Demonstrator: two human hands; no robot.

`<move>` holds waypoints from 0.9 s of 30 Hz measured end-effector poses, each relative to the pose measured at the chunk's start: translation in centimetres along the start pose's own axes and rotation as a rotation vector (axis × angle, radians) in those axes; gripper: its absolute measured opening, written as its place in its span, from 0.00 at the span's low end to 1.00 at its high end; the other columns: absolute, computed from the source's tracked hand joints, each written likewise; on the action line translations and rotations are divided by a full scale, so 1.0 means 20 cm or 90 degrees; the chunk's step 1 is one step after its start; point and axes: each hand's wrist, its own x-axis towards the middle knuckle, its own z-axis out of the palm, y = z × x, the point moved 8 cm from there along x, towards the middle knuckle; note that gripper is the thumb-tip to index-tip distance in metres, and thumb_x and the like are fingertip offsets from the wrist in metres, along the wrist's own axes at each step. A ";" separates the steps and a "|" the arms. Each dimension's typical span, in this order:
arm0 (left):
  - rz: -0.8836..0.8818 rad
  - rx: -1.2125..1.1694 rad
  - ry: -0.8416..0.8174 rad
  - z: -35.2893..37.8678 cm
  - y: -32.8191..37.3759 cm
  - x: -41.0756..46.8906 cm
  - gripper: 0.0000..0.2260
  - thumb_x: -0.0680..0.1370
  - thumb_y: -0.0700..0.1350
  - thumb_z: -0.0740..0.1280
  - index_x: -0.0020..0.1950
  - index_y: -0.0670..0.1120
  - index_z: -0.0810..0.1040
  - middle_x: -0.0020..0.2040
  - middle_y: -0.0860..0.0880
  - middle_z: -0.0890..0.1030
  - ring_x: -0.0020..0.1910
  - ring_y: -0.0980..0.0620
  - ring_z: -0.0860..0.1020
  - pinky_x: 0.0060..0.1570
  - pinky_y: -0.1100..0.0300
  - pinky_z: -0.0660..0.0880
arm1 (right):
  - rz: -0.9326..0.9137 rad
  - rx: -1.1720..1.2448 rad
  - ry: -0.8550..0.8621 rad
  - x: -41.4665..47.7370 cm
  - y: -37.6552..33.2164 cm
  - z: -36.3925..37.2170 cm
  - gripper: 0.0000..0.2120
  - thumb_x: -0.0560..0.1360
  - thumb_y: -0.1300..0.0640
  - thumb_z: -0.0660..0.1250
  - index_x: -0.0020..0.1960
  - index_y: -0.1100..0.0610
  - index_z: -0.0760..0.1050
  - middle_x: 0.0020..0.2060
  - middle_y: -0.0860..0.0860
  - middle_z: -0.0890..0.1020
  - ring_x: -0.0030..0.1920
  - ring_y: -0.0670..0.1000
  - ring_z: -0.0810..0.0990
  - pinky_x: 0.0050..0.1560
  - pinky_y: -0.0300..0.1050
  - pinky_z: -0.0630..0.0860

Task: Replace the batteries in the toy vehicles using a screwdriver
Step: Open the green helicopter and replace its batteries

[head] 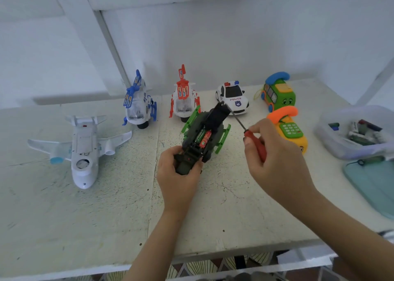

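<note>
A dark toy helicopter with green skids (202, 134) lies belly-up in the middle of the table. Its battery bay is open and shows a green battery (199, 136) beside a red one (205, 140). The black battery cover (217, 115) stands tilted up at the far end of the bay. My left hand (178, 174) grips the near end of this toy. My right hand (275, 159) holds a red-handled screwdriver (257, 145); its metal tip touches the top of the raised cover.
A white toy plane (82, 150) lies at the left. Along the back stand a blue helicopter (138, 105), a red helicopter (184, 101), a police car (233, 98) and a green bus-phone (278, 93). An orange toy phone (290, 129), a clear tub of batteries (358, 133) and a teal lid (373, 182) are at the right.
</note>
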 end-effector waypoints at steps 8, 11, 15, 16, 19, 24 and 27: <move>0.003 -0.010 -0.003 0.00 0.02 0.02 0.17 0.65 0.39 0.76 0.51 0.52 0.80 0.49 0.66 0.76 0.47 0.59 0.76 0.43 0.56 0.80 | -0.045 0.101 -0.115 0.02 0.03 0.05 0.03 0.77 0.52 0.62 0.50 0.50 0.69 0.25 0.48 0.74 0.26 0.49 0.73 0.27 0.46 0.69; 0.009 -0.036 -0.020 -0.01 0.01 0.02 0.17 0.65 0.35 0.77 0.50 0.51 0.81 0.51 0.67 0.76 0.49 0.52 0.78 0.37 0.45 0.80 | 0.014 0.117 -0.127 0.03 0.13 0.07 0.02 0.78 0.57 0.65 0.48 0.53 0.72 0.25 0.50 0.75 0.27 0.51 0.73 0.30 0.47 0.69; 0.087 -0.008 -0.036 -0.03 0.09 0.02 0.14 0.67 0.41 0.74 0.52 0.42 0.83 0.54 0.69 0.73 0.49 0.53 0.78 0.36 0.46 0.81 | 0.034 0.154 -0.099 0.04 0.20 0.04 0.03 0.77 0.59 0.66 0.48 0.52 0.73 0.23 0.48 0.73 0.28 0.47 0.73 0.31 0.34 0.70; 0.112 -0.001 -0.037 -0.04 0.12 0.02 0.14 0.68 0.42 0.74 0.52 0.40 0.83 0.54 0.69 0.73 0.49 0.52 0.78 0.36 0.47 0.81 | 0.037 0.166 -0.093 0.04 0.21 0.02 0.03 0.77 0.59 0.66 0.48 0.52 0.73 0.23 0.48 0.73 0.28 0.47 0.72 0.31 0.31 0.68; 0.200 0.034 -0.041 -0.07 0.25 0.06 0.15 0.70 0.45 0.71 0.52 0.37 0.82 0.54 0.62 0.74 0.51 0.57 0.77 0.40 0.54 0.80 | 0.059 0.221 -0.079 0.03 0.24 -0.04 0.04 0.76 0.50 0.64 0.49 0.49 0.73 0.25 0.52 0.74 0.26 0.48 0.70 0.28 0.32 0.64; 0.321 0.099 -0.066 -0.01 0.48 0.15 0.15 0.71 0.42 0.72 0.55 0.35 0.81 0.53 0.48 0.76 0.51 0.58 0.74 0.53 0.72 0.71 | 0.110 0.390 -0.059 0.04 0.37 -0.14 0.03 0.77 0.54 0.62 0.48 0.51 0.74 0.23 0.50 0.72 0.24 0.47 0.67 0.26 0.37 0.64; 0.367 0.127 -0.099 0.11 0.55 0.20 0.16 0.72 0.42 0.72 0.57 0.35 0.80 0.53 0.46 0.77 0.52 0.55 0.75 0.55 0.72 0.71 | 0.152 0.420 -0.043 0.04 0.49 -0.22 0.06 0.79 0.66 0.61 0.48 0.58 0.74 0.22 0.51 0.70 0.22 0.42 0.66 0.26 0.29 0.63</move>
